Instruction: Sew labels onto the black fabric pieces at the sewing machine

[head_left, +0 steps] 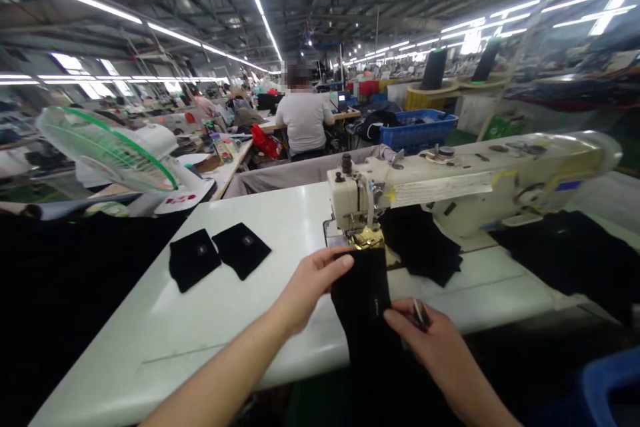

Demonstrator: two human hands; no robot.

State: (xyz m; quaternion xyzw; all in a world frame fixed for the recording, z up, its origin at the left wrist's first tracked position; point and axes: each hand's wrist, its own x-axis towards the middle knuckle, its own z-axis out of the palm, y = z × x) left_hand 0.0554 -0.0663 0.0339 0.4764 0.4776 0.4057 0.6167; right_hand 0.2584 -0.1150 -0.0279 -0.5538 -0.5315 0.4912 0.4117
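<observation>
A black fabric piece (363, 300) with a small light label hangs over the front edge of the sewing machine table. Its top end lies at the needle area of the sewing machine (355, 207), beside a gold-coloured metal part (369, 238). My left hand (317, 283) pinches the upper left edge of the fabric between thumb and fingers. Lower down, my right hand (425, 330) grips the fabric's right edge near the label. A small dark and shiny object (420, 312) is tucked in the right hand's fingers; its kind is not clear.
Two black fabric pieces with labels, one being a pocket-shaped patch (194, 259), lie on the white table (290, 227) to the left. Black fabric stacks (425, 243) lie beneath and right of the machine. A fan (110, 147), a blue basket (417, 130) and a seated person (303, 117) are beyond.
</observation>
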